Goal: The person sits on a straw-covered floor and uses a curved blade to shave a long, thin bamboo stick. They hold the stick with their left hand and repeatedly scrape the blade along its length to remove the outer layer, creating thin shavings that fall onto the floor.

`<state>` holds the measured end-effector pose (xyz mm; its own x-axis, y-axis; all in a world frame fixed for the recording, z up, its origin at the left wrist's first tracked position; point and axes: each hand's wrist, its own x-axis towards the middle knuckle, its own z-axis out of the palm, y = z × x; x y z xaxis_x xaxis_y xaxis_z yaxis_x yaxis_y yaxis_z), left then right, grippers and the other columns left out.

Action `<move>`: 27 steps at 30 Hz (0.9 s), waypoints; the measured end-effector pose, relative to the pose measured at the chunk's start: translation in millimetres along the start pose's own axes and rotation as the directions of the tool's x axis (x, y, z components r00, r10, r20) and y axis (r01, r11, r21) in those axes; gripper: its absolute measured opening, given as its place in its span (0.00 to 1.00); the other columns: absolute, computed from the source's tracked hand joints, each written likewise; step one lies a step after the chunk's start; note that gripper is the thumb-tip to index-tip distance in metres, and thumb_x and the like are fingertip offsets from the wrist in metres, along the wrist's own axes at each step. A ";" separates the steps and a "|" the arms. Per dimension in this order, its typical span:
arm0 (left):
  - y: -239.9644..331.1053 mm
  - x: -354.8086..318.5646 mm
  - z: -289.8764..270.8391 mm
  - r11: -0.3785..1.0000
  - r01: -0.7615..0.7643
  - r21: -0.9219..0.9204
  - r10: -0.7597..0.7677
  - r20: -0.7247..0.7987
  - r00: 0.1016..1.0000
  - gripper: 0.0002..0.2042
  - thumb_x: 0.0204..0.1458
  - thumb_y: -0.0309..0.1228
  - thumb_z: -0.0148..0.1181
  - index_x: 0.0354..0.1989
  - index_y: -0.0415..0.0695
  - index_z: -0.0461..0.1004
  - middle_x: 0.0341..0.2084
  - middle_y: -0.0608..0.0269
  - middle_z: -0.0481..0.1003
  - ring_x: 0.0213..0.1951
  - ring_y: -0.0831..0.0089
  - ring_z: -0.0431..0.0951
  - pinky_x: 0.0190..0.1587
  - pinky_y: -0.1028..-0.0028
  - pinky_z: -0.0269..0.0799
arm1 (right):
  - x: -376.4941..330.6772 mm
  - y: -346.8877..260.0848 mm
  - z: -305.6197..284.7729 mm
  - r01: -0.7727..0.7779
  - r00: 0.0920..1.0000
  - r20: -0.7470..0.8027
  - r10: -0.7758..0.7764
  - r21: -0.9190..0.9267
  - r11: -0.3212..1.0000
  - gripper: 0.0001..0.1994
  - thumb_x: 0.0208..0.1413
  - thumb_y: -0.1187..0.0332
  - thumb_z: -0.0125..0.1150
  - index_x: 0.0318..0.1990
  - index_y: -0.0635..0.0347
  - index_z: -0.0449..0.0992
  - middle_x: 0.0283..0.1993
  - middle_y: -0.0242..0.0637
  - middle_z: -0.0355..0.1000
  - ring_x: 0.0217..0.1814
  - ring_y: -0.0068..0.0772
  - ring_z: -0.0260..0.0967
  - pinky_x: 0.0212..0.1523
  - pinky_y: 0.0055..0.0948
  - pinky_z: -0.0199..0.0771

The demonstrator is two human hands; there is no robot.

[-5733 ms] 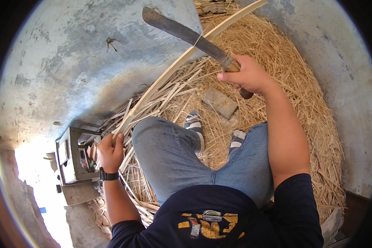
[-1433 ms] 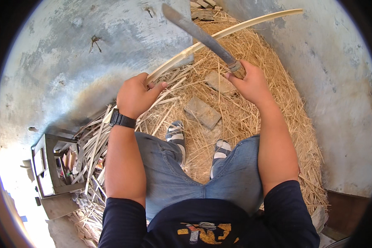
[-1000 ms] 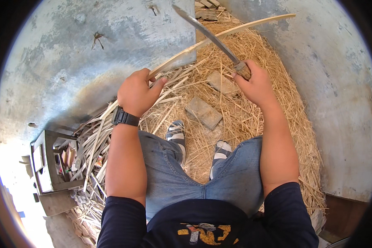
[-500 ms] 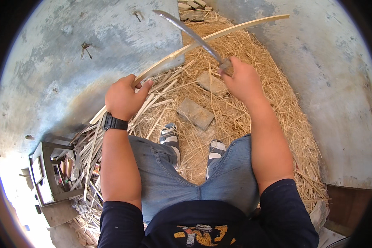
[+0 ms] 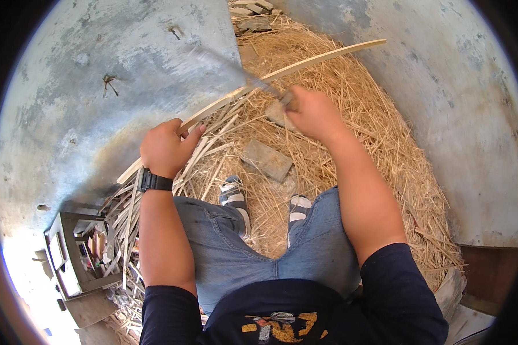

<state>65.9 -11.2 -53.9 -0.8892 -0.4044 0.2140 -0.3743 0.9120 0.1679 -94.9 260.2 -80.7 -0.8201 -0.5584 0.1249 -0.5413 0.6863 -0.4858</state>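
"Well, where does the pale strip [image 5: 282, 75] lie?"

"It passes through the left grip [image 5: 166, 149], then arcs up and right, its far end well beyond the right grip [image 5: 315, 115]."

"How is the left one set?"

"Folded round the strip, thumb on the near side, a black watch [image 5: 155, 181] on the wrist just below."

"And the right?"

"Wrapped round the handle of a long knife [image 5: 233, 70]. The blurred blade slants up and left from there, crossing the strip between both grips; I can't tell whether they touch."

"Farther out?"

"A grey block [image 5: 267, 161] below and between the grips, straw-coloured shavings [image 5: 385, 161] to the right grip's right, loose split strips [image 5: 129, 215] below the left."
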 end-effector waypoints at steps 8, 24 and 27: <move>-8.8 3.9 7.5 0.995 0.013 -0.097 -0.016 -0.028 0.999 0.29 0.51 0.61 0.66 0.23 0.43 0.77 0.19 0.55 0.78 0.26 0.53 0.81 0.30 0.58 0.74 | 5.6 34.4 -25.0 -0.243 0.958 -0.112 0.266 0.184 0.952 0.14 0.57 0.65 0.67 0.50 0.53 0.80 0.44 0.44 0.83 0.45 0.44 0.82 0.48 0.43 0.80; -7.7 3.8 6.2 0.978 0.039 -0.204 -0.051 -0.054 0.997 0.29 0.48 0.61 0.70 0.32 0.41 0.80 0.19 0.52 0.78 0.25 0.52 0.81 0.30 0.59 0.75 | -1.1 13.8 -12.8 0.017 0.982 -0.190 -0.013 0.019 1.000 0.11 0.54 0.63 0.68 0.43 0.52 0.77 0.36 0.46 0.80 0.41 0.52 0.80 0.42 0.50 0.79; -2.6 2.9 6.8 0.980 0.014 -0.197 -0.027 -0.064 0.998 0.28 0.50 0.59 0.68 0.33 0.41 0.80 0.20 0.51 0.79 0.26 0.51 0.81 0.31 0.58 0.75 | -6.6 -6.6 -1.2 0.109 0.988 -0.107 -0.114 -0.053 0.993 0.12 0.54 0.64 0.68 0.44 0.54 0.78 0.36 0.48 0.80 0.40 0.52 0.80 0.41 0.49 0.78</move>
<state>62.5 -14.2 -60.2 -0.8602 -0.4325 0.2702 -0.3274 0.8746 0.3575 -86.1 259.9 -77.2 -0.7681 -0.5802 0.2709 -0.6364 0.6451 -0.4229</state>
